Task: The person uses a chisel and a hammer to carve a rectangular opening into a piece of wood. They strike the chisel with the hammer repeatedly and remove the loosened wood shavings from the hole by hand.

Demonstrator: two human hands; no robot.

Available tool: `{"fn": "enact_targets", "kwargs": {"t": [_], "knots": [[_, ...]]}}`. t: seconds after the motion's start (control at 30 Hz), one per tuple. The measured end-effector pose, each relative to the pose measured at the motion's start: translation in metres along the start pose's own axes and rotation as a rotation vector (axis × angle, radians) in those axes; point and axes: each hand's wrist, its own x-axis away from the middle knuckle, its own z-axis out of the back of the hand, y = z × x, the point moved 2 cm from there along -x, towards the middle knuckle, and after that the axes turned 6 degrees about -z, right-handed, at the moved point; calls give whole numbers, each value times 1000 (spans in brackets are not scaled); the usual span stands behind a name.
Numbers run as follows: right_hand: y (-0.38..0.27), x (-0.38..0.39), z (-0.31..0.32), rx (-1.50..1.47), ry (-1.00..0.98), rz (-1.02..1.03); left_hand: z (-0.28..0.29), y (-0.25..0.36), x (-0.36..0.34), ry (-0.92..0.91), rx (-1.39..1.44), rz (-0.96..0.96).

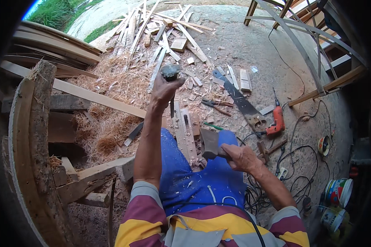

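My left hand [165,90] is closed around a chisel [170,72] with a battered handle top, its narrow blade pointing down. Below the blade a length of pale wood [188,133] lies between my knees, a dark slot cut in it and chips scattered over it. To the right, my right hand [242,158] grips the short handle of a mallet [210,144] with a blocky grey-brown head, held over my right thigh, apart from the chisel.
Pliers [216,107], a handsaw [243,105] and an orange drill [275,122] with cables lie on the ground at right. Shavings [111,111] and offcuts [179,43] spread ahead. Heavy timbers [39,123] stand at left, a wooden frame [325,86] far right, buckets [338,192] lower right.
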Motion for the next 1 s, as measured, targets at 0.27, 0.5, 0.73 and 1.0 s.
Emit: {"fn": "enact_targets", "kwargs": {"t": [0.27, 0.5, 0.73, 1.0], "knots": [[27, -51, -55, 32, -652, 425, 24, 48, 55, 166, 90, -315], [68, -150, -29, -337, -206, -197, 21, 6, 73, 41, 62, -96], [13, -119, 4, -1385, 87, -497, -14, -17, 96, 80, 109, -132], [-15, -57, -1, -1426, 122, -515, -18, -40, 87, 147, -39, -235]]}}
